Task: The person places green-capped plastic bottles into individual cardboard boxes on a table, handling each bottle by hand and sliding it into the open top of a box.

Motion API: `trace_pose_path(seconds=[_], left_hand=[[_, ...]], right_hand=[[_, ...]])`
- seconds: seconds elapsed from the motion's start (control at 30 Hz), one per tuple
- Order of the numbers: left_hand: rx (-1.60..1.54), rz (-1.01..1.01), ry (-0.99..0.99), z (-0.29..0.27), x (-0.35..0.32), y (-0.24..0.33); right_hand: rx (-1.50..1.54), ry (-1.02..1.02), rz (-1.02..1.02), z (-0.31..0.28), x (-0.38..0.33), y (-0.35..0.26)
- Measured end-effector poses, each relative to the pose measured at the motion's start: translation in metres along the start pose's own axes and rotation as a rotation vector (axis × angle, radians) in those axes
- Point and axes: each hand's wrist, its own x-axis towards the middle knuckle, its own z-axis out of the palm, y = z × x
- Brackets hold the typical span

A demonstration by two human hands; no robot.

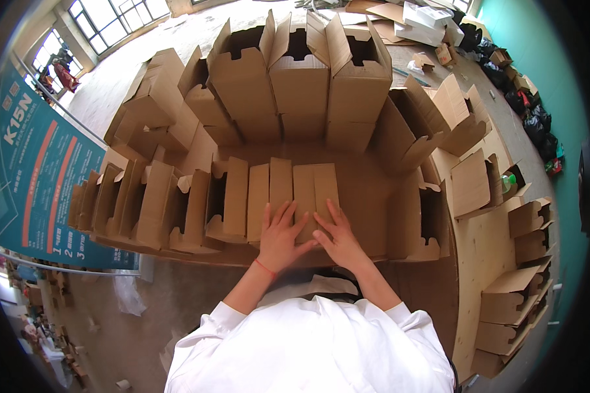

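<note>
Directly ahead on the bench (478, 262), you are pressing both released palms, left hand (280, 237) and right hand (337, 239), onto the flattened cardboard box (314, 187), its long axis running away from you.

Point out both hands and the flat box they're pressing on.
left hand (278, 237), head view, on the back of the hand.
right hand (340, 239), head view, on the back of the hand.
flat cardboard box (316, 185), head view, on its top panel above the fingertips.

Carton walls (301, 85) around, bare cardboard floor (364, 177) ahead
</note>
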Motion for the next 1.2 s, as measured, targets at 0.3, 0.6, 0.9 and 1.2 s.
trace_pose_path(seconds=[0.3,0.6,0.9,1.2], left_hand=[[-0.047,0.003,-0.095,0.001,-0.003,-0.002],[-0.137,0.005,-0.080,0.013,0.026,0.020],[0.020,0.009,-0.044,0.031,0.027,0.028],[0.050,0.035,-0.055,0.035,0.026,0.025]], right_hand=[[0.664,0.196,0.084,0.028,0.000,0.041],[0.425,0.207,0.131,0.023,0.008,0.031],[-0.550,0.692,0.499,-0.124,-0.085,0.024],[-0.571,0.478,0.333,-0.086,-0.044,0.010]])
